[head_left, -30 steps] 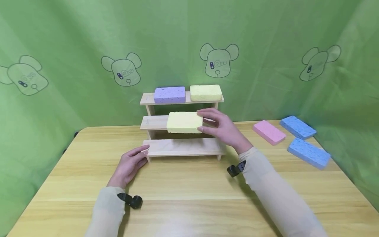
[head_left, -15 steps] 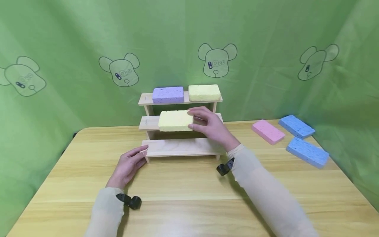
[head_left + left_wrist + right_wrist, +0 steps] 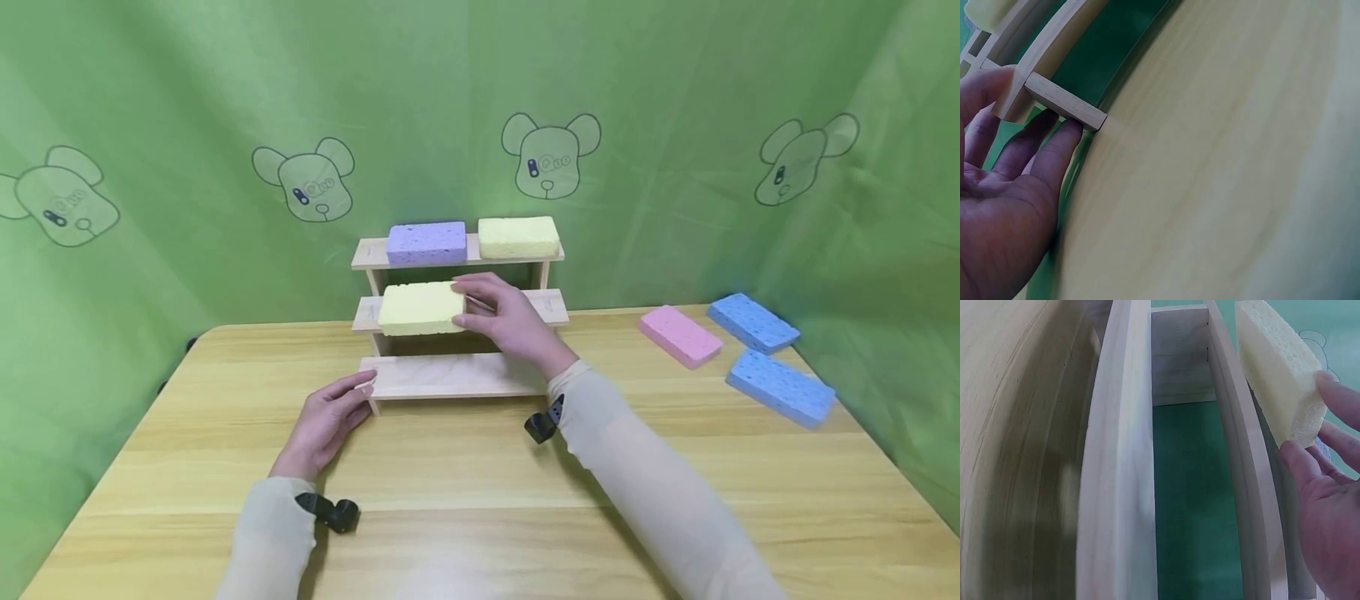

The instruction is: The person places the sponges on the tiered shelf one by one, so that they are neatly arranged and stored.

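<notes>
My right hand (image 3: pixel 510 321) pinches a pale yellow sponge (image 3: pixel 422 309) by its right end, thumb at the front and fingers behind. In the head view the sponge overlaps the left part of the middle tier of a wooden three-tier shelf (image 3: pixel 450 377). The right wrist view shows the sponge (image 3: pixel 1282 372) close over that tier, tilted in the picture. My left hand (image 3: pixel 326 425) holds the left end of the lowest tier, fingertips around its corner and leg (image 3: pixel 1063 101). On the top tier lie a purple sponge (image 3: pixel 427 243) and another yellow sponge (image 3: pixel 518 237).
To the right on the wooden table (image 3: pixel 450 483) lie a pink sponge (image 3: pixel 681 336) and two blue sponges (image 3: pixel 753 322), one nearer than the other. A green curtain (image 3: pixel 420 83) with bear-head drawings hangs behind the table and along its sides.
My right hand has carried the yellow sponge leftward along the middle tier, from near its centre to its left part. My left hand has stayed at the shelf's end.
</notes>
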A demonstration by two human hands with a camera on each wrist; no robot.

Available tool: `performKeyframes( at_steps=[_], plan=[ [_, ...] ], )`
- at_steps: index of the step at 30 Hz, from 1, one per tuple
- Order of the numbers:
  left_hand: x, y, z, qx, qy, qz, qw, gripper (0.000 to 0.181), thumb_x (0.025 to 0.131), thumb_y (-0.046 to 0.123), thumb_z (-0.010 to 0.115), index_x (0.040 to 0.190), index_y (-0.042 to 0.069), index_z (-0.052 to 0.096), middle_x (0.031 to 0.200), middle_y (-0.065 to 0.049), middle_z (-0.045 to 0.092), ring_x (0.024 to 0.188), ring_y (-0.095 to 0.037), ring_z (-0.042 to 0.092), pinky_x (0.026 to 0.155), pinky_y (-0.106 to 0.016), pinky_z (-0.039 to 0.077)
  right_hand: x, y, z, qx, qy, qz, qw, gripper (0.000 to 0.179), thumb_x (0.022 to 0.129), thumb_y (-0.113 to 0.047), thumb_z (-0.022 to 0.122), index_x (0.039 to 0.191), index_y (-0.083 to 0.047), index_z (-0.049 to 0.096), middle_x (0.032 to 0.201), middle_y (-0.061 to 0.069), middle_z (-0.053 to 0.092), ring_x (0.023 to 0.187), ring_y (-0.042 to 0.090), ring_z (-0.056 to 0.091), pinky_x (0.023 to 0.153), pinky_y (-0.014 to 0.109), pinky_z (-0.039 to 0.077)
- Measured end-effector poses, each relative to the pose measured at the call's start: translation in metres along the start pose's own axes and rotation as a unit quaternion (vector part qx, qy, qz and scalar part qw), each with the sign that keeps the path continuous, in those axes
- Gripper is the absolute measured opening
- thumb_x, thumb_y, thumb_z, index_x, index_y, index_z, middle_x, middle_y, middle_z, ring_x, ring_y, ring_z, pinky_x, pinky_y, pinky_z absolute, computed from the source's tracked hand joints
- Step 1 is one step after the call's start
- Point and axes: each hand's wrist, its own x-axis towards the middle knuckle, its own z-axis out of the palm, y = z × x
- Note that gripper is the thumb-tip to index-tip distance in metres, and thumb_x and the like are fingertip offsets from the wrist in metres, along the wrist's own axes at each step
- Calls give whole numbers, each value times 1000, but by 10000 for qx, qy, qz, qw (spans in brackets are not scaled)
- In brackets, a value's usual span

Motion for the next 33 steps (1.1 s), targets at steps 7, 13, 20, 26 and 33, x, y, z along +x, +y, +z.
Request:
performKeyframes(
  at_steps=[7,13,20,26,33],
  plan=[
    [0,0,0,-52,39,-35,10000,24,93,-2,63,102,16,76,145,-16,44,110,-20,62,99,-36,50,4,4,2,-478,-173,228,9984,50,91,-9,70,137,1,53,145,9,44,130,22,47,106,21,39],
    [1,1,-2,-51,-17,-16,10000,24,92,-1,64,110,11,74,146,-17,42,111,-22,61,100,-36,50,6,4,0,-753,-271,315,9963,56,91,-14,71,141,0,50,152,7,38,132,22,45,108,23,38],
    [2,0,-2,78,28,-140,9999,29,93,0,65,122,2,68,145,-16,43,115,-23,59,100,-35,50,-9,4,-14,-968,-205,240,9948,56,90,-23,73,141,-7,53,153,-2,38,133,20,43,112,29,34],
    [2,1,0,71,5,-116,9999,27,93,-1,64,118,3,70,145,-17,43,114,-24,59,100,-36,50,-32,-1,-44,-758,40,148,9970,50,90,-17,73,134,-1,56,138,8,50,126,29,50,108,37,42],
    [1,2,0,4,-19,-72,10000,25,92,-3,64,114,6,72,145,-18,42,112,-22,61,100,-36,50,-56,-3,-71,-1028,151,288,9942,48,91,-20,72,132,-1,57,134,10,52,121,32,54,100,35,49]
  ],
)
